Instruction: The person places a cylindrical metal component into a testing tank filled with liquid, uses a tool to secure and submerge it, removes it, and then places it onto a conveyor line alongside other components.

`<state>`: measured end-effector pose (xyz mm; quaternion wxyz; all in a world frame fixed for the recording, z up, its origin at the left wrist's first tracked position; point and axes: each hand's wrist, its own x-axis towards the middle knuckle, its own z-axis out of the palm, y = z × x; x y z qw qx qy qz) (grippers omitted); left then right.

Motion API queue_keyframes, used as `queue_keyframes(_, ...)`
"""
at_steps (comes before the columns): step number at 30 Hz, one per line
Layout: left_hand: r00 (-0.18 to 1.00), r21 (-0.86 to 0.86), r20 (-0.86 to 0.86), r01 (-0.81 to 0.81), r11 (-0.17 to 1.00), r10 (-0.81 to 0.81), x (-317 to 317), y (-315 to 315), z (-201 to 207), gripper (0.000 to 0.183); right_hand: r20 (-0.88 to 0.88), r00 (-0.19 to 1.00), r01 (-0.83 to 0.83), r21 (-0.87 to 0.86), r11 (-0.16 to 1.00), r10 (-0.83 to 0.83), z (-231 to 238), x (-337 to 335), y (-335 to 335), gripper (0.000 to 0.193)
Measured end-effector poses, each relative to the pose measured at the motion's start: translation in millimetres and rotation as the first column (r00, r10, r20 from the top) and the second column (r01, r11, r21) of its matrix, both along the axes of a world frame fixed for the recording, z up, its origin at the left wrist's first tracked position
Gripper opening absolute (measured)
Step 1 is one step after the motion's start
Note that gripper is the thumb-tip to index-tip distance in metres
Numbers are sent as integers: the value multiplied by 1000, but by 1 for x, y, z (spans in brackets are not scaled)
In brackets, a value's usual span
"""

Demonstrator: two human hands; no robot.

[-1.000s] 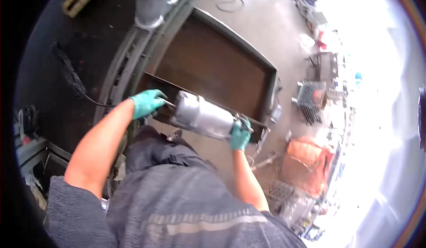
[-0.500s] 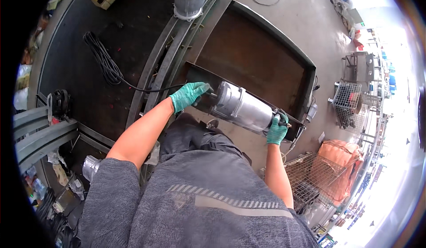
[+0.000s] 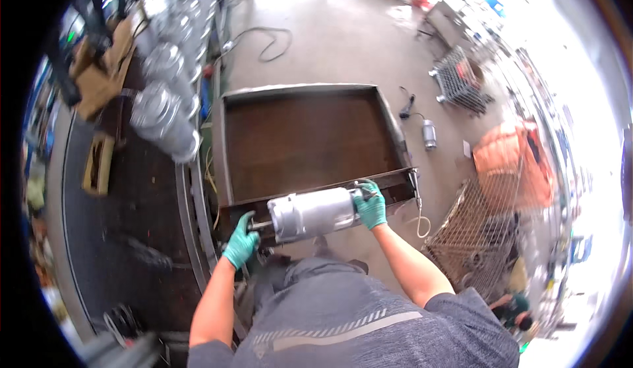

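Observation:
A silver cylindrical motor housing (image 3: 313, 214) lies sideways in front of me, over the near ledge of a metal tank (image 3: 300, 90) with a rusty-brown bottom. My left hand (image 3: 242, 241), in a green glove, closes round the short rod (image 3: 262, 225) sticking out of the housing's left end. The fingers partly hide what is gripped there. At the opposite end, my right hand (image 3: 370, 206), gloved alike, is wrapped round the dark end fitting. The housing is roughly level, its right end a little higher in view.
Several similar silver housings (image 3: 161, 117) stand along the far left. A dark bench top (image 3: 125, 216) bears a yellow tray (image 3: 99, 164) and a blurred black cable (image 3: 148, 253). Wire cages (image 3: 471, 236), an orange sack (image 3: 511, 164) and a small silver cylinder (image 3: 429, 135) are right; another person (image 3: 517, 310) is lower right.
My view has swung to the right, with the tank now squarer ahead. The housing has turned nearly level, and both hands keep to its ends. The cable no longer shows clearly at my left hand.

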<state>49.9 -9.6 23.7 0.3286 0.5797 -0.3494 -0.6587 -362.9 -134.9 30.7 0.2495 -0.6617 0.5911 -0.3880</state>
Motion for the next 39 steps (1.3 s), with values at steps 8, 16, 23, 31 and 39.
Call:
queue_keyframes(8,940,111,-288,-158,981,184,-11,-3,-2,41,-6,998,62,95,994,-62,11,-5,7,24)
queue_keyframes(16,695,-149,701,362,920,-160,7,-5,-5,37,35,997,63,117,991,-67,12,4,7,26)
queue_keyframes(23,989,54,145,27,998,-35,22,-14,-16,42,-83,996,50,68,996,-45,20,3,8,27)
queue_keyframes(31,848,-194,524,214,957,-83,10,-4,-21,58,-56,997,54,77,996,-50,21,3,8,25)
queue_keyframes(39,601,-217,796,385,897,-65,3,-9,-22,41,-2,998,55,107,993,-55,18,3,8,23)
